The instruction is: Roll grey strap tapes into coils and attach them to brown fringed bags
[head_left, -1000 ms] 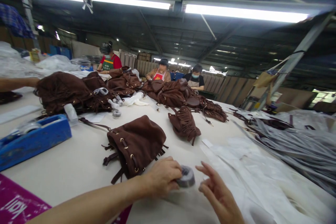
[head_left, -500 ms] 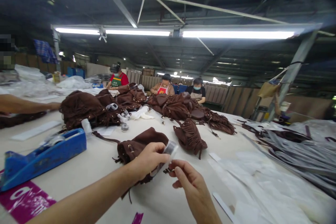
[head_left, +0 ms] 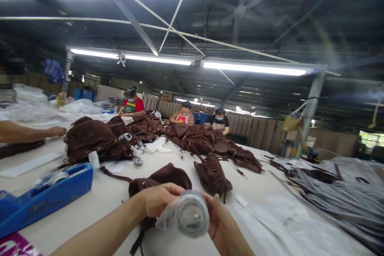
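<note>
Low in front of me, my left hand [head_left: 159, 202] and my right hand [head_left: 220, 220] close around a roll of clear plastic film [head_left: 193, 216] from either side. A loose flap of the film hangs out on the left. The roll's end faces me, and what is inside it I cannot make out. Just behind my hands lies a dark brown fringed bag [head_left: 174, 175], partly covered by them, its strap stretching left. A smaller gathered brown bag [head_left: 213, 174] rests beyond my right hand.
At left stands a blue tape dispenser [head_left: 48, 202]. Brown bags [head_left: 90, 138] are heaped across the table's middle. Grey straps [head_left: 333, 194] and clear plastic sheets [head_left: 288, 220] lie at right. A co-worker's arm [head_left: 30, 132] reaches in from the left; several people work across the table.
The clear piece in my left hand has turned and now shows as a roll end-on, lower and nearer. My right hand has moved up against it. The view has tilted upward.
</note>
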Demonstrator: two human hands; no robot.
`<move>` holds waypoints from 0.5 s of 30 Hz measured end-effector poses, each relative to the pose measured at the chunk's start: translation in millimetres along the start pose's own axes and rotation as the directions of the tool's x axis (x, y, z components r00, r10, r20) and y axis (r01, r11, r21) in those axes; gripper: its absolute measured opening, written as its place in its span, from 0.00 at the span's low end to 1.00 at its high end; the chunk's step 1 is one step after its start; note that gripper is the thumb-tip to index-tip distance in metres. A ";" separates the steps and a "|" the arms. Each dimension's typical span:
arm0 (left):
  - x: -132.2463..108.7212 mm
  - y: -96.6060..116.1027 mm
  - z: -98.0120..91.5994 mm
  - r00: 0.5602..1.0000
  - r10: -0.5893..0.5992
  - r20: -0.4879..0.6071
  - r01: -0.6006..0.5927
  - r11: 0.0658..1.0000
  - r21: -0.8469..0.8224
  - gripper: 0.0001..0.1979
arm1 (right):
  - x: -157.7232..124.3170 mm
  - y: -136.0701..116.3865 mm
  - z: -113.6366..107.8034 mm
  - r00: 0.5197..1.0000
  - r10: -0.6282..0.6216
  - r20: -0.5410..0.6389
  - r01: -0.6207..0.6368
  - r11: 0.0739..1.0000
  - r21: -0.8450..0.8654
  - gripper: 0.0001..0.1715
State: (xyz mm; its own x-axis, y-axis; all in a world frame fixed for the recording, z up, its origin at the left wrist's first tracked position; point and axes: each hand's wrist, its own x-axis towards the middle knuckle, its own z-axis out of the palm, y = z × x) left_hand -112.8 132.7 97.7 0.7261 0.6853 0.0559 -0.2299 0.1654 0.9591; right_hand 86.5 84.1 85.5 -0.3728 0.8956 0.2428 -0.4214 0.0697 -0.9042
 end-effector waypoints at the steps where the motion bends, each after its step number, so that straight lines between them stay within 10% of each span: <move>1: 0.3 2.2 -1.1 0.997 -0.058 0.047 0.056 0.997 0.045 0.21 | -0.8 -3.9 -1.2 0.999 0.032 0.017 -0.031 0.999 -0.039 0.33; 6: 3.9 25.5 8.0 0.897 -0.314 0.311 0.080 0.808 0.584 0.16 | -7.2 -7.2 -10.1 0.975 0.184 0.126 -0.124 0.915 -0.383 0.29; 11: 6.8 25.0 28.2 0.835 -0.125 0.537 -0.438 0.441 0.784 0.09 | -22.3 -3.7 -9.1 0.938 0.303 0.169 -0.172 0.830 -0.530 0.26; 15: 3.0 12.4 35.7 0.788 -0.005 0.616 -0.587 0.296 0.753 0.10 | -37.7 -2.2 1.2 0.930 0.350 0.115 -0.235 0.805 -0.545 0.18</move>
State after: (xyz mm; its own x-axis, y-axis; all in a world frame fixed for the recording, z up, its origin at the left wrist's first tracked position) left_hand -90.3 111.5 119.7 0.9723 0.1019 0.2103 -0.0065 -0.8878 0.4602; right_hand 100.5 49.6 78.7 -0.5892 0.8064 -0.0503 0.1991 0.0846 -0.9763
